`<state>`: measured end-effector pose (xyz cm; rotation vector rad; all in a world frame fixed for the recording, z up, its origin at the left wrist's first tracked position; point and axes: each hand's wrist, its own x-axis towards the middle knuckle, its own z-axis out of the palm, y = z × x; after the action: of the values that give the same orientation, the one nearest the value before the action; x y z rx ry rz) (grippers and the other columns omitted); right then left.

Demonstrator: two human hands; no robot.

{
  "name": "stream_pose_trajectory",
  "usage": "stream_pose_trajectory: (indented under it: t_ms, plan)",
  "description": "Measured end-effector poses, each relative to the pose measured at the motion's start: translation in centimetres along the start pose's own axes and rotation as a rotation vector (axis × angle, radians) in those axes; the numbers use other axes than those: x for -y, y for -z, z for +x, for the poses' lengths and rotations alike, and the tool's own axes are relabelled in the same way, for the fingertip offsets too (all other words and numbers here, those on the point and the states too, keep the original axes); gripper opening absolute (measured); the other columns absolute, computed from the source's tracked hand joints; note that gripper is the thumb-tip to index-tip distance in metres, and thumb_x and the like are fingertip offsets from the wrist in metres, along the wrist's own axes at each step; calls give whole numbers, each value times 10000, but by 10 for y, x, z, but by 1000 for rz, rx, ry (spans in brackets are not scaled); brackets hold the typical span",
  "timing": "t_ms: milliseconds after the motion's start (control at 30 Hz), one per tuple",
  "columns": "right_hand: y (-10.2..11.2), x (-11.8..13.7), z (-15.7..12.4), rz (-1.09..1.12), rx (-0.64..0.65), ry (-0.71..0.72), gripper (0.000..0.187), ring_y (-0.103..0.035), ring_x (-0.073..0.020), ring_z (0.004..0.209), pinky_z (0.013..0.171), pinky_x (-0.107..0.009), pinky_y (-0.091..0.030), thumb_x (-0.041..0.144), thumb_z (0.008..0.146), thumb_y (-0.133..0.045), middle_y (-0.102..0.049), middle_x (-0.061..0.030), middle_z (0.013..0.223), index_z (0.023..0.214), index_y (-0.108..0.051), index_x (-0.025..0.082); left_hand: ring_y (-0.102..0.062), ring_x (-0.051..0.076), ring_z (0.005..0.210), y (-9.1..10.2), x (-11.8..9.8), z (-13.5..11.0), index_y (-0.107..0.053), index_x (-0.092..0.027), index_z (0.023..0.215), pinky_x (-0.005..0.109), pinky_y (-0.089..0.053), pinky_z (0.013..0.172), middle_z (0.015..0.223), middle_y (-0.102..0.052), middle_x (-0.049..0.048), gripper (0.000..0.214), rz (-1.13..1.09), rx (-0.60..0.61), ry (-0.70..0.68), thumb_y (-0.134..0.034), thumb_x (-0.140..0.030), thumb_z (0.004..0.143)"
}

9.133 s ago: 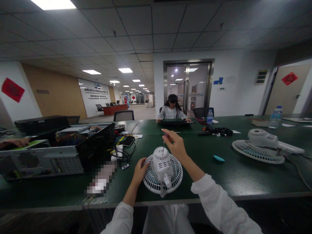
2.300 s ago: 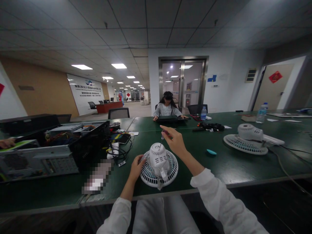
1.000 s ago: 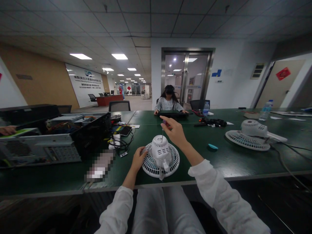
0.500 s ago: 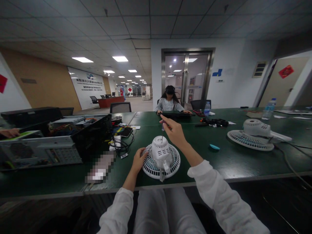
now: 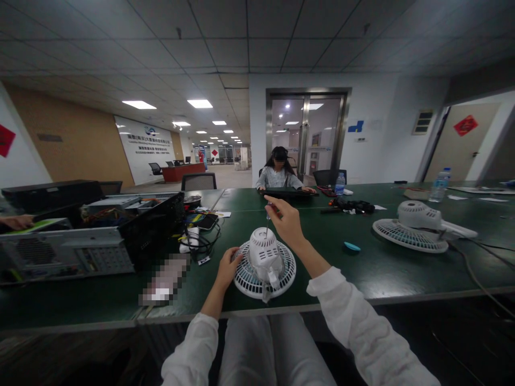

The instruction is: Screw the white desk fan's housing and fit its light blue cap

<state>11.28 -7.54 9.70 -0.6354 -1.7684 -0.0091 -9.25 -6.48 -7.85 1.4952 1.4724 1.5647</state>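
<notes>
A white fan (image 5: 263,251) lies grille down on the green table in front of me, its motor housing upward. My left hand (image 5: 227,269) grips the left rim of its round grille. Above the housing, my right hand (image 5: 288,221) has its fingers closed around the top of a screwdriver (image 5: 266,227). The screwdriver stands nearly upright, its thin shaft reaching down to the top of the housing. My fingers cover part of the handle, and the tip is too small to make out.
An opened computer case (image 5: 92,241) stands left, beside cables (image 5: 205,244) and a blurred flat object (image 5: 166,281). Right are a teal dish-like piece (image 5: 352,246), a second fan (image 5: 418,217) and a water bottle (image 5: 440,185). A person (image 5: 278,171) sits opposite; another person's hand (image 5: 18,221) reaches in left.
The camera view has shifted slightly, so the scene sits a little lower. My right fingers have turned a little at the screwdriver. My left hand stays on the grille rim.
</notes>
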Motion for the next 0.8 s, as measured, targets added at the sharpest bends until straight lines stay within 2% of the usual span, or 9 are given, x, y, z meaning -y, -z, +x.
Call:
stream_pose_trajectory:
  t_ms: [100,233,367,467,600,700,800]
  plan:
    - [1,-1,1,-34,-5,9,274,-592,-173,752,714,-290,-482,284,869,-505,-663,-68,852,1077,-655,186,-576,237,1014,0,-1,0,-627,-178,931,398,-405,949,1024,-644,88,313,0,0,-6,-602,-372,687]
    - [1,-4,2,9,33,25,328,-603,-182,853,707,-286,-486,217,883,-439,-674,-80,953,1161,-607,176,-582,233,1009,0,0,0,-626,-175,935,397,-410,946,1011,-650,85,323,1,10,-11,-602,-376,684]
    - [1,-6,2,-7,-5,18,269,-604,-185,828,718,-295,-489,247,863,-492,-675,-71,942,1079,-644,194,-581,228,1012,0,1,1,-621,-177,949,392,-413,944,1018,-650,82,337,6,15,-12,-598,-388,687]
    - [2,-6,2,-69,-11,6,248,-597,-199,825,761,-320,-480,258,865,-488,-667,-75,884,1032,-657,185,-574,233,1020,0,2,1,-621,-173,946,398,-403,954,1011,-647,84,337,17,10,-12,-598,-384,685]
    - [4,-9,4,-60,50,0,321,-594,-205,920,843,-344,-457,175,869,-421,-672,-88,966,1119,-621,169,-575,238,1014,0,2,2,-621,-166,938,400,-402,954,999,-646,88,329,26,13,-19,-592,-377,687]
    - [6,-9,5,2,57,-19,301,-607,-187,893,798,-313,-474,181,860,-453,-676,-69,978,1102,-632,194,-573,236,1022,0,2,2,-619,-170,942,399,-401,955,1005,-646,86,327,30,16,-19,-589,-380,692]
    - [7,-8,4,-3,17,-53,236,-604,-183,789,713,-297,-487,248,836,-535,-672,-64,893,1026,-664,193,-575,236,1020,0,3,2,-613,-169,951,399,-407,950,1014,-644,90,337,33,17,-13,-585,-382,692]
